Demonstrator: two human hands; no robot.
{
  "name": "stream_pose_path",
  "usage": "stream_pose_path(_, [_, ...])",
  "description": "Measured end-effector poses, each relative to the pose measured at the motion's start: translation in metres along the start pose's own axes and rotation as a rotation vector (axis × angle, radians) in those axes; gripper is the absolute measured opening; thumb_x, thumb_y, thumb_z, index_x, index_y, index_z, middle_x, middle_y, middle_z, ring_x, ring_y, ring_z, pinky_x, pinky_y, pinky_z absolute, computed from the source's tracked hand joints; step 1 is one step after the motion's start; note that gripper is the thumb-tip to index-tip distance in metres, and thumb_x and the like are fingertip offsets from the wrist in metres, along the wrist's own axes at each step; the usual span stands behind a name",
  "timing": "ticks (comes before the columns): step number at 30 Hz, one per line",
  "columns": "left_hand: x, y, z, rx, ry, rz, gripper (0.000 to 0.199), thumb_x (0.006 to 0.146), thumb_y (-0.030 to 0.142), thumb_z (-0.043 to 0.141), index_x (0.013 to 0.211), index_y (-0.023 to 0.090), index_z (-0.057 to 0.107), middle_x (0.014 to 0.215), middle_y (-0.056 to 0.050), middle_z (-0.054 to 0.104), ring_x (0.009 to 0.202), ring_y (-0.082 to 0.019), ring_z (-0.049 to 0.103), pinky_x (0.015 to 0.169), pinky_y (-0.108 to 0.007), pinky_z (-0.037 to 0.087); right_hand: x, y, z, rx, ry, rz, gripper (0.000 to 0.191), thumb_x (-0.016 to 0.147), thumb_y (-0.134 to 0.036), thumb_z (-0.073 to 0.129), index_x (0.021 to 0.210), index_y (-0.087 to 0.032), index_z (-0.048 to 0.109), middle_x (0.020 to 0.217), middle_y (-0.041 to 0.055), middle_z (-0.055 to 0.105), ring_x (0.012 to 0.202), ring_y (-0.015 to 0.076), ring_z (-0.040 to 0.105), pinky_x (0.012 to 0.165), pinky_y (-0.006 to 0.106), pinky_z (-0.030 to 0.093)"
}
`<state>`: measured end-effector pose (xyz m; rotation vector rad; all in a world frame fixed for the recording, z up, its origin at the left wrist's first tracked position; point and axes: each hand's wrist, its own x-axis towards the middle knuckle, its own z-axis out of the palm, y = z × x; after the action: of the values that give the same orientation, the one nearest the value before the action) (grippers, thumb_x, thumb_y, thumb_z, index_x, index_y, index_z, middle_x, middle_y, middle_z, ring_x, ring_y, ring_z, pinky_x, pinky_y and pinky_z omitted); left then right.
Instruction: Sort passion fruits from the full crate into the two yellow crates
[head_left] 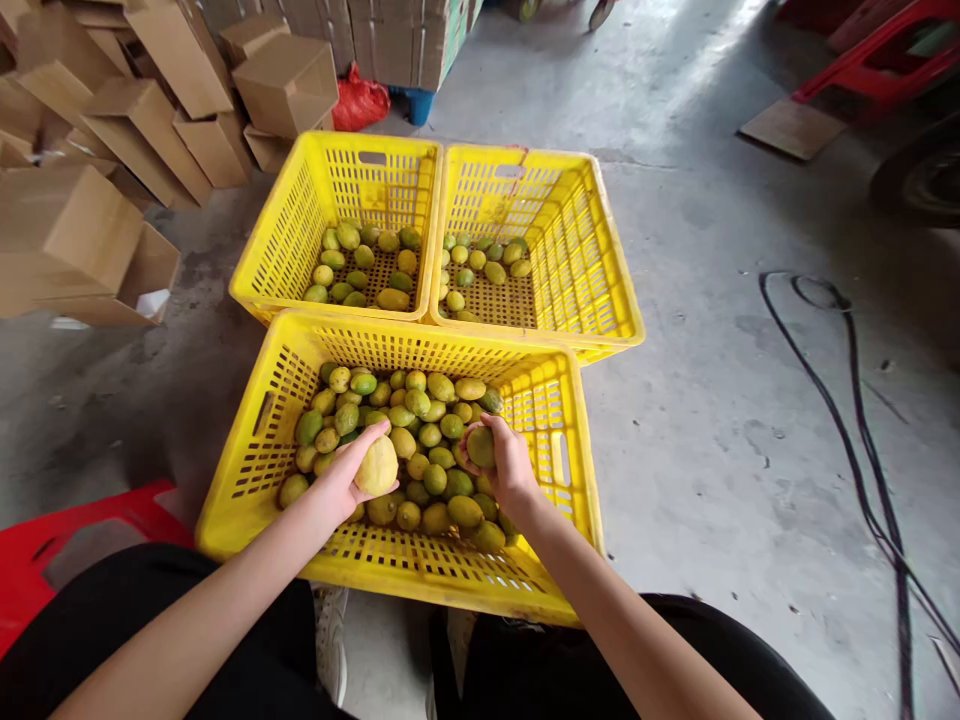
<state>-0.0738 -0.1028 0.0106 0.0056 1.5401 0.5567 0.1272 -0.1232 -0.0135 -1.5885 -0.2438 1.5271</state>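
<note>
My left hand (351, 473) holds a pale yellow fruit (376, 467) above the near yellow crate (247, 500). A darker green fruit (481, 448) sits in my right hand (504, 460), over the right half of that crate. Below both hands lie several green and yellow fruits (435, 479), heaped on the crate's bottom. Beyond it stand two more yellow crates side by side, the back left crate (285, 220) and the back right crate (619, 290), each with fewer fruits inside.
Cardboard boxes (150, 130) pile up at the back left, near a red bag (360, 100). A black cable (862, 430) loops over the floor at right. Red plastic stools (885, 60) show at the upper right and lower left. My legs flank the near crate.
</note>
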Motion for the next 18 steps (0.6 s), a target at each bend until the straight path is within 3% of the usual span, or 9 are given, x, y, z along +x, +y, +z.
stream_pose_path(4, [-0.007,0.004,0.006,-0.005,0.094,0.030,0.013,0.087,0.023,0.076,0.092,0.015,0.067,0.084,-0.004,0.068,0.070,-0.016,0.066,0.066,-0.032,0.061,0.003,0.001,0.000,-0.002,-0.061,0.028,0.038,0.070,-0.055,0.067,0.067,-0.022,0.049,0.056,0.0024,0.054,0.048,0.0138,0.041,0.044,0.028,0.026])
stream_pose_path(9, [-0.003,0.008,0.006,-0.072,0.048,0.001,0.014,0.095,0.026,0.063,0.093,0.015,0.071,0.084,-0.002,0.067,0.062,-0.014,0.063,0.053,-0.027,0.055,0.006,0.000,0.000,0.048,-0.012,0.086,0.031,0.067,-0.041,0.078,0.077,-0.022,0.056,0.072,-0.0013,0.058,0.064,0.0153,0.055,0.053,0.027,0.047])
stream_pose_path(14, [0.002,0.005,0.005,-0.103,0.024,-0.066,0.021,0.096,0.030,0.059,0.092,0.013,0.070,0.083,-0.004,0.068,0.066,-0.018,0.067,0.060,-0.034,0.061,0.010,0.004,-0.005,0.153,-0.068,0.192,0.029,0.067,-0.035,0.083,0.079,-0.021,0.060,0.078,-0.0002,0.061,0.075,0.0163,0.061,0.066,0.029,0.056])
stream_pose_path(18, [0.005,0.005,0.006,-0.069,0.038,-0.058,0.017,0.091,0.031,0.070,0.093,0.014,0.067,0.084,-0.006,0.070,0.070,-0.021,0.070,0.065,-0.038,0.064,0.012,0.007,-0.005,0.104,-0.057,0.179,0.032,0.068,-0.037,0.084,0.082,-0.021,0.060,0.079,0.0011,0.064,0.072,0.0158,0.062,0.063,0.028,0.055])
